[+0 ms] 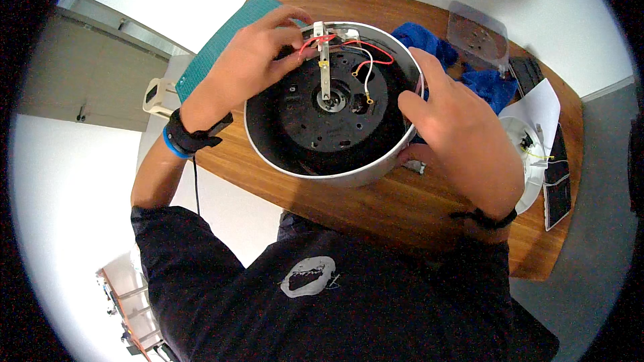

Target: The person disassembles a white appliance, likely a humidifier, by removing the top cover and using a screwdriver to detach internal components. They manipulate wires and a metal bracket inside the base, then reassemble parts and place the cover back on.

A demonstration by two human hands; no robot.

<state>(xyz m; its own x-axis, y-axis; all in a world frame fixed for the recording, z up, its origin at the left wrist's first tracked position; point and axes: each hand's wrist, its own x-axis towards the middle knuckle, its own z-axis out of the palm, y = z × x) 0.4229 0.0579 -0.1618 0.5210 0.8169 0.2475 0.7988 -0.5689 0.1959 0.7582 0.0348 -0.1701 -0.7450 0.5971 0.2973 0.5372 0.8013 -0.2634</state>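
A white round metal housing (pixel 349 173) with a black inner plate (pixel 308 127) rests on the wooden table. A narrow metal bracket (pixel 326 80) runs from its back rim toward the central hole, with red and white wires (pixel 369 70) beside it, two ending in ring terminals. My left hand (pixel 261 57) is curled at the housing's back-left rim by the bracket and red wire; whether its fingertips pinch a wire or only the rim is unclear. My right hand (pixel 449 124) grips the housing's right side, thumb and fingers round the rim.
The wooden table (pixel 238 147) holds a teal mat (pixel 201 70), blue cloths (pixel 486 90), a clear plastic tray (pixel 476 30), a paper sheet (pixel 537 104), a white round part (pixel 526 188) and dark panels (pixel 557 201). A cream-coloured object (pixel 155 94) stands at the left.
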